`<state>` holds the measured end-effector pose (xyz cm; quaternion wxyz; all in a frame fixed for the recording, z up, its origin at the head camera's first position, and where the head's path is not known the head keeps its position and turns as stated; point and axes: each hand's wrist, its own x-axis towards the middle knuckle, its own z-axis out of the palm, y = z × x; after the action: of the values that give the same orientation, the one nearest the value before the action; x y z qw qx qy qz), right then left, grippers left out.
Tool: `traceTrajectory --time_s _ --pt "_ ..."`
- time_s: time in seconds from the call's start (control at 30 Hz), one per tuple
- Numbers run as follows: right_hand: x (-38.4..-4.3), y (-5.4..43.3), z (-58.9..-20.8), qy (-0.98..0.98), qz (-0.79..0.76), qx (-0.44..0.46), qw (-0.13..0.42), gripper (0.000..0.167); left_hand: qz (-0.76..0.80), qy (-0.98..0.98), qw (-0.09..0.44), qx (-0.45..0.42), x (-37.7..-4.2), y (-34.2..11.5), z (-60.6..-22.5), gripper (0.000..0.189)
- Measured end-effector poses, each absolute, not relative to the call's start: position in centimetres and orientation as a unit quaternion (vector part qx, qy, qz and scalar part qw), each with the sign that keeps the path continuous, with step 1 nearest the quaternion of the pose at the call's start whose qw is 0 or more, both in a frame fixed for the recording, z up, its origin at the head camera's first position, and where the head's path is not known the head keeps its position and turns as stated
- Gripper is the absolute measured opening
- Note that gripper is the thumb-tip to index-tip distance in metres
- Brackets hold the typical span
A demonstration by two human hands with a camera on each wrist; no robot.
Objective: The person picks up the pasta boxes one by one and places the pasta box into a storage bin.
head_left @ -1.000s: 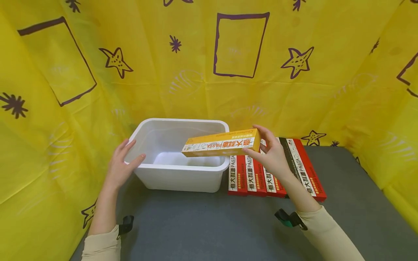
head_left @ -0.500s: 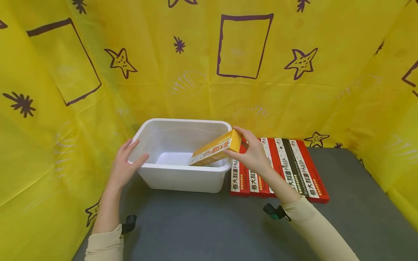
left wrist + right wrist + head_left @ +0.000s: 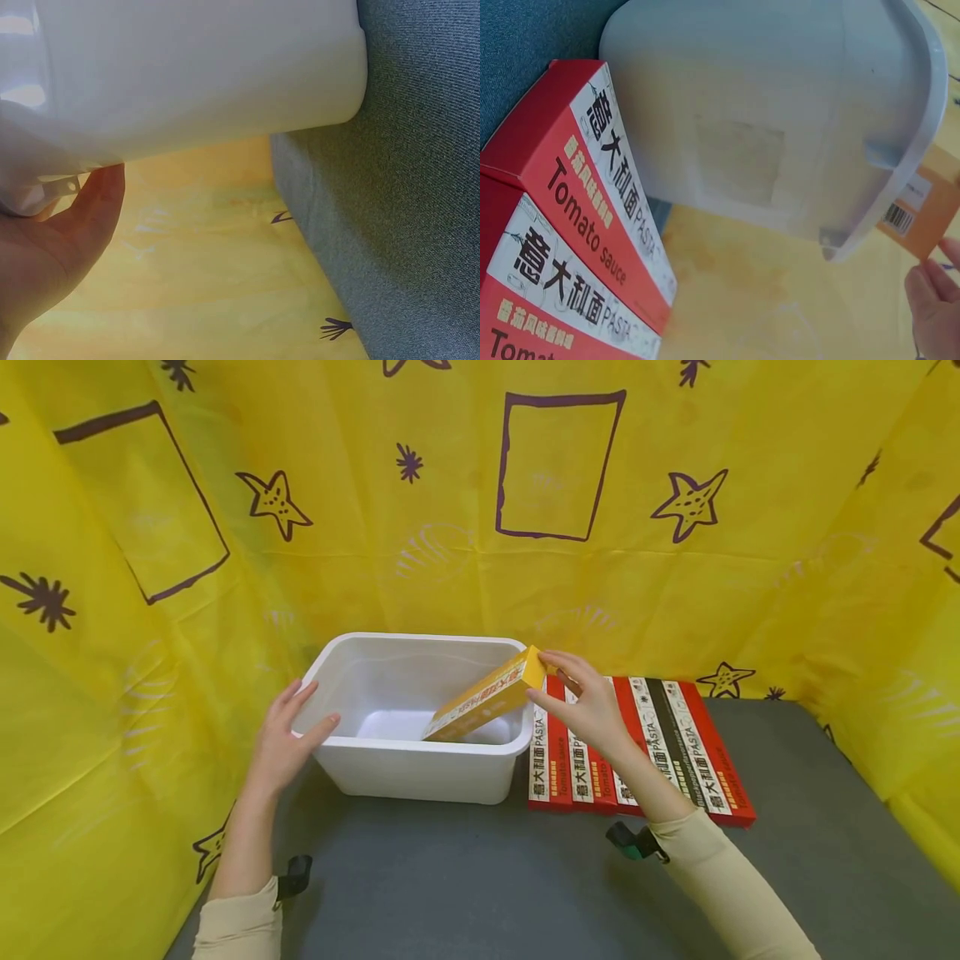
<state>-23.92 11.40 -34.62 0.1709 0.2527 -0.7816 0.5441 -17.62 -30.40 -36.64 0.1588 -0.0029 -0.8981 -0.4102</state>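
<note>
Yellow cardboard box (image 3: 483, 702): one, sloped lengthwise down-left
Right hand (image 3: 592, 712): pinched box
Left hand (image 3: 282, 739): spread, touched one white plastic bin (image 3: 420, 774)

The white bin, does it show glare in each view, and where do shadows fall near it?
Left wrist view: two bright glare patches on the white bin, soft shadow on the grey table; head view: no such patches, dim shadow near its base; right wrist view: no strong glare, a faint yellowish tint on its wall.
</note>
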Motion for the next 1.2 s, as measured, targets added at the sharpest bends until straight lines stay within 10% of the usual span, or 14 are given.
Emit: traceTrajectory --time_s 0.4,0.8,1.2 --pt "-24.7 10.1 -35.3 -0.817 0.445 0.272 0.245 0.033 -0.408 -0.898 0.165 -0.001 -17.7 -30.4 -36.8 0.069" --pt "-24.6 9.1 -34.7 -0.86 0.405 0.282 0.131 0.033 -0.41 -0.895 0.173 -0.001 -17.7 -30.3 -36.8 0.068" --pt "-23.9 10.7 -35.2 -0.869 0.39 0.269 0.146 0.037 -0.412 -0.895 0.171 0.002 -17.7 -30.2 -36.8 0.068"
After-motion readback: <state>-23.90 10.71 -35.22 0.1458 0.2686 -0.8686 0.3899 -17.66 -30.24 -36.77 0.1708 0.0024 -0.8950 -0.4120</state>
